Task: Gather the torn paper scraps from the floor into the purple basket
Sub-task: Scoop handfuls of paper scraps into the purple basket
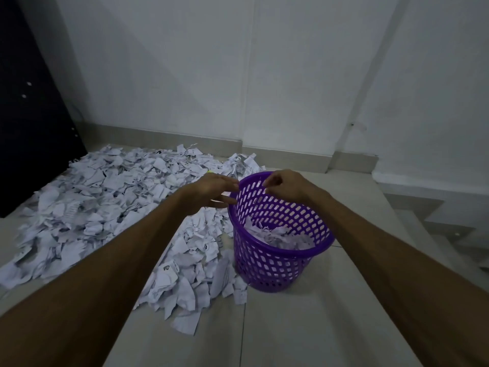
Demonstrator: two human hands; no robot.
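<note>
Presently, torn paper scraps (105,207) at 9 o'clock: light, limp; scoop by handfuls. Left hand (211,190) spread; right hand (284,185) curled, contents indeterminate, over purple basket (277,263).

Glossy perforated plastic basket (277,263); crumpled matt paper scraps (105,205); smooth tile floor (304,327)

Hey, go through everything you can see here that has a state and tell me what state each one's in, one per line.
Purple basket: upright on the floor, partly filled with paper scraps.
Paper scraps: most lie spread in a heap on the floor, left of the basket.
Left hand: fingers extended, holding nothing, at the basket's far rim.
Right hand: fingers curled above the basket's far rim; grip unclear.
</note>
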